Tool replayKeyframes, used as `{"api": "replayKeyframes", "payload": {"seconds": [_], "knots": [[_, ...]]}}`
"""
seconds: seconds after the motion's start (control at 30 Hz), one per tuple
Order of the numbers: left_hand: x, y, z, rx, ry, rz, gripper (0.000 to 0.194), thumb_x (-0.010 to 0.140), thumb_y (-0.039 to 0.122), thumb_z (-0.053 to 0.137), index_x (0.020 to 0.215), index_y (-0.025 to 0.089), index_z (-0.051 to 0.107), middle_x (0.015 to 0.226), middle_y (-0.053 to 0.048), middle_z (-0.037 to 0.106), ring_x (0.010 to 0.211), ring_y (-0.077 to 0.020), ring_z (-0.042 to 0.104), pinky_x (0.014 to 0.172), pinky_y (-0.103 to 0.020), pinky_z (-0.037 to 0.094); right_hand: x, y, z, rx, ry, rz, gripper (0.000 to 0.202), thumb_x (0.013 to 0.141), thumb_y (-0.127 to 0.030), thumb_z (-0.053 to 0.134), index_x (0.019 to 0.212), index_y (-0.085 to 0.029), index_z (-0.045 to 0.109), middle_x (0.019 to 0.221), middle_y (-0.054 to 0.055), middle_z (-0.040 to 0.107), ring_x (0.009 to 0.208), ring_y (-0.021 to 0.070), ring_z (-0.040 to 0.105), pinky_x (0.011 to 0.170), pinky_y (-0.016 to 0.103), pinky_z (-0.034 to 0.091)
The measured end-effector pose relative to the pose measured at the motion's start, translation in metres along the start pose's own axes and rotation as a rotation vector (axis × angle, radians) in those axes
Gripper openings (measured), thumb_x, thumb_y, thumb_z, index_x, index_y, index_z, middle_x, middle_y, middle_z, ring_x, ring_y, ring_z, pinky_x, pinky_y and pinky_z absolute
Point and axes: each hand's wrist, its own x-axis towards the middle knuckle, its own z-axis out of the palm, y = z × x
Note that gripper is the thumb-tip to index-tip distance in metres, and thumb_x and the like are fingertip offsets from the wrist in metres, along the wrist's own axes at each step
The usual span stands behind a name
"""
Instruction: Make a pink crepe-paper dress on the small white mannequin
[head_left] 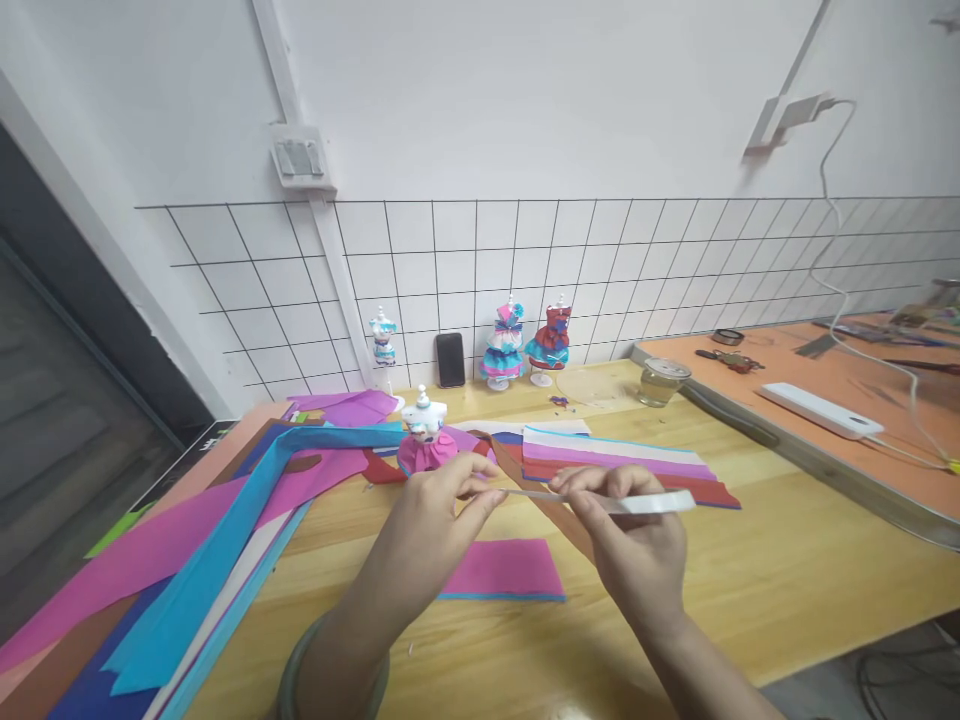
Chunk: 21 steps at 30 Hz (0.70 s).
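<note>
My right hand (634, 530) is closed around a white roll of tape (660, 502), seen nearly edge-on. A narrow strip stretches from it to my left hand (442, 510), whose thumb and fingers pinch its end. Below the strip, a pink piece of crepe paper (506, 570) with a blue edge lies flat on the wooden table (787, 580). Just beyond my left hand stands a small white dress form (425, 418) with a pink skirt, its lower part hidden. Layered strips of coloured paper (615, 460) lie behind my right hand.
Long blue, pink and other strips (285, 465) drape over the table's left side. Against the tiled wall stand a phone (451, 360) and several dressed mini forms (504, 345). To the right are a glass cup (663, 382) and an orange tabletop with a white power strip (821, 411).
</note>
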Motion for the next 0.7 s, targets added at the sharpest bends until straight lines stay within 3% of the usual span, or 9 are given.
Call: {"api": "replayKeyframes", "payload": {"seconds": [0.07,0.17,0.27,0.33,0.43,0.53,0.63,0.7], "knots": [[0.000,-0.004,-0.003,0.019,0.019,0.066,0.009,0.084,0.025,0.055,0.085,0.022,0.064,0.081,0.002,0.070,0.076,-0.0148,0.063,0.070,-0.028,0.047,0.000,-0.008,-0.007,-0.156,-0.082,-0.214,0.023,0.079,-0.005,0.062,0.082,-0.023,0.049,0.073,-0.002,0.068,0.074,0.0163,0.067,0.073,0.035,0.056],[-0.001,-0.010,-0.007,-0.042,0.068,0.152,0.008,0.083,0.023,0.058,0.083,0.023,0.066,0.088,0.001,0.070,0.083,-0.0152,0.064,0.076,-0.029,0.049,0.003,-0.024,-0.021,-0.521,-0.386,-0.544,0.029,0.080,-0.003,0.060,0.100,-0.024,0.058,0.086,0.001,0.073,0.081,0.0156,0.069,0.077,0.032,0.055],[0.000,-0.014,-0.010,-0.135,0.115,0.218,0.007,0.080,0.019,0.062,0.080,0.023,0.069,0.106,-0.002,0.068,0.100,-0.0182,0.062,0.085,-0.031,0.049,0.000,-0.040,-0.033,-0.754,-0.619,-0.717,0.026,0.090,-0.012,0.051,0.111,-0.023,0.061,0.097,0.004,0.073,0.095,0.0176,0.068,0.086,0.033,0.054],[0.001,-0.017,-0.012,-0.186,0.119,0.286,0.011,0.080,0.017,0.063,0.078,0.024,0.071,0.109,-0.003,0.065,0.103,-0.0187,0.060,0.086,-0.031,0.049,-0.004,-0.048,-0.035,-0.792,-0.636,-0.758,0.027,0.094,-0.016,0.044,0.113,-0.023,0.063,0.098,0.005,0.073,0.098,0.0183,0.067,0.089,0.035,0.053],[0.003,-0.022,-0.018,-0.261,0.092,0.366,0.016,0.080,0.016,0.063,0.078,0.028,0.074,0.093,-0.003,0.060,0.087,-0.0148,0.060,0.073,-0.028,0.050,-0.009,-0.052,-0.035,-0.814,-0.631,-0.778,0.028,0.095,-0.017,0.043,0.112,-0.024,0.064,0.098,0.004,0.073,0.099,0.0181,0.066,0.090,0.034,0.053],[0.003,-0.024,-0.024,-0.283,0.002,0.355,0.018,0.081,0.018,0.062,0.085,0.029,0.075,0.080,-0.003,0.055,0.075,-0.0119,0.056,0.064,-0.026,0.049,-0.005,-0.050,-0.040,-0.816,-0.641,-0.734,0.029,0.096,-0.017,0.042,0.116,-0.023,0.062,0.101,0.004,0.073,0.102,0.0172,0.065,0.094,0.034,0.051],[0.003,-0.022,-0.029,-0.278,-0.095,0.325,0.019,0.081,0.018,0.063,0.091,0.028,0.075,0.076,-0.003,0.055,0.075,-0.0124,0.054,0.067,-0.027,0.048,0.007,-0.043,-0.048,-0.778,-0.739,-0.727,0.031,0.095,-0.016,0.043,0.122,-0.021,0.057,0.104,0.006,0.071,0.105,0.0153,0.063,0.093,0.029,0.051],[0.003,-0.020,-0.030,-0.298,-0.123,0.295,0.019,0.081,0.019,0.063,0.094,0.027,0.074,0.081,-0.004,0.056,0.080,-0.0134,0.055,0.071,-0.028,0.049,0.012,-0.038,-0.050,-0.753,-0.732,-0.722,0.032,0.094,-0.015,0.046,0.124,-0.022,0.055,0.103,0.005,0.072,0.103,0.0144,0.064,0.089,0.027,0.053]]}}
